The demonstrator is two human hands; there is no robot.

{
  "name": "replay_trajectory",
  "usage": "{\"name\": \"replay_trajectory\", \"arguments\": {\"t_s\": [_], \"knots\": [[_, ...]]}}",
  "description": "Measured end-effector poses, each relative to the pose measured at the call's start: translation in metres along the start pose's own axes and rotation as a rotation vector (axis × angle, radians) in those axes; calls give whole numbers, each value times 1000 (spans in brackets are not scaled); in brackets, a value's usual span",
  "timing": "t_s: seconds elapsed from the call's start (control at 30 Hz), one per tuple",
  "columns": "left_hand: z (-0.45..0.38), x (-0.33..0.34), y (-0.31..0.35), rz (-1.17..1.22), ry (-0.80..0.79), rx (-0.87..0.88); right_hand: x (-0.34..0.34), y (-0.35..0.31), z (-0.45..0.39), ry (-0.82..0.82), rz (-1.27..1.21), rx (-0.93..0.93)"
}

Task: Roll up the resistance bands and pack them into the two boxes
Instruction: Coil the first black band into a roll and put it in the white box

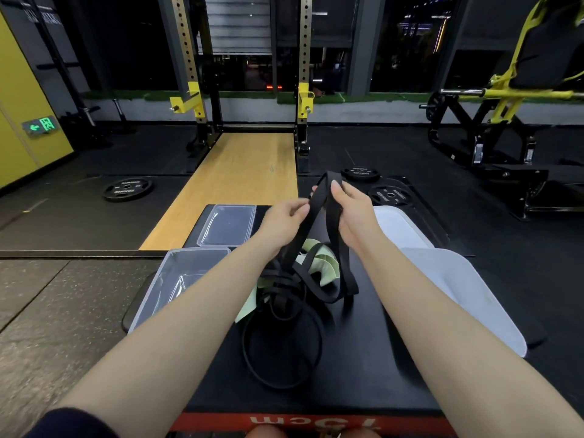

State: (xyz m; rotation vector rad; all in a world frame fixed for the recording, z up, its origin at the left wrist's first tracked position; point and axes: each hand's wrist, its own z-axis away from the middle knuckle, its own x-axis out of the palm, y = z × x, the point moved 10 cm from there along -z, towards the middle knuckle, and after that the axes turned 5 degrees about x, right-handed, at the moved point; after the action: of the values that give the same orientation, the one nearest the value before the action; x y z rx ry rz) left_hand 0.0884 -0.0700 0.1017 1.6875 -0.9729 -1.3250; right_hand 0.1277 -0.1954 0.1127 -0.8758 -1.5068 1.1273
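Note:
A black resistance band [319, 197] is lifted above the black padded box top [363, 358]. My left hand [284, 221] pinches one strand of it and my right hand [352, 207] grips its upper fold. The band's loops hang down to a tangled pile of black bands [284, 327] and a pale green band [319, 263] lying on the pad. Two clear plastic boxes stand at the left: a nearer one [158, 295] and a farther one [227, 224], both without bands in them.
Two whitish lids [458, 295] [401, 226] lie at the right of the pad. Weight plates [127, 188] [390, 195] [360, 173] rest on the black gym floor. A squat rack [189, 90] over a wooden platform [240, 181] stands ahead, and a yellow machine [505, 99] at the right.

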Motion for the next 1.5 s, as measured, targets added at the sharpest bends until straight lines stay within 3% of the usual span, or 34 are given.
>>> {"name": "replay_trajectory", "arguments": {"t_s": [0.2, 0.4, 0.63, 0.83, 1.0, 1.13, 1.27, 1.5], "knots": [[-15, -28, 47, 231, 172, 90, 23, -49, -15, -38, -69, -66], [-24, -52, 85, 232, 290, 186, 44, -95, -23, -80, -103, -120], [-22, -23, 51, 283, 151, 74, 40, -54, -24, -81, -62, 22], [-8, 7, 18, 360, -14, -40, 26, -8, -25, -69, 152, 88], [-6, 4, 7, 311, 109, -67, 30, 0, -21, -112, 259, 130], [-8, 1, 21, 387, 120, -20, 15, -5, -12, -132, 371, 118], [-15, -14, 50, 333, 112, 75, -21, -19, 2, 11, 507, -126], [-18, -37, 127, 308, 43, 269, -18, 23, -4, -256, 551, 62]]}}
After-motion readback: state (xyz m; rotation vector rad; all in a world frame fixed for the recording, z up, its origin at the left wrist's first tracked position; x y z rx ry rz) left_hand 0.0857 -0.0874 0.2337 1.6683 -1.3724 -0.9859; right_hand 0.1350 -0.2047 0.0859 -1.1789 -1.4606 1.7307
